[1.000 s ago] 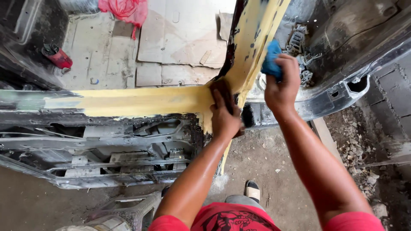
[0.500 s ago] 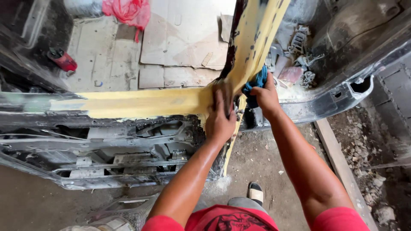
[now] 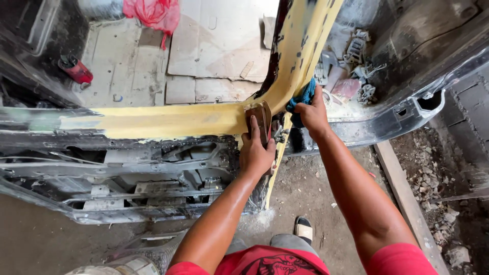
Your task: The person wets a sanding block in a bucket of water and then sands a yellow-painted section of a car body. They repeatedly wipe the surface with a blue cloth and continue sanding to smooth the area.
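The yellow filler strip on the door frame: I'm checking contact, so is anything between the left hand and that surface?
Yes. A brown sanding pad lies under the left hand, pressed flat on the yellow filler strip. The right hand grips a blue cloth against the upright part.

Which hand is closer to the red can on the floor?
Left. The left hand presses sandpaper at the yellow frame's corner, nearer the red can; the right hand, gripping a blue cloth, is farther right.

Two hands (image 3: 256,153) (image 3: 311,114), one sanding block (image 3: 261,122), one blue cloth (image 3: 301,98), one red bag (image 3: 153,11).
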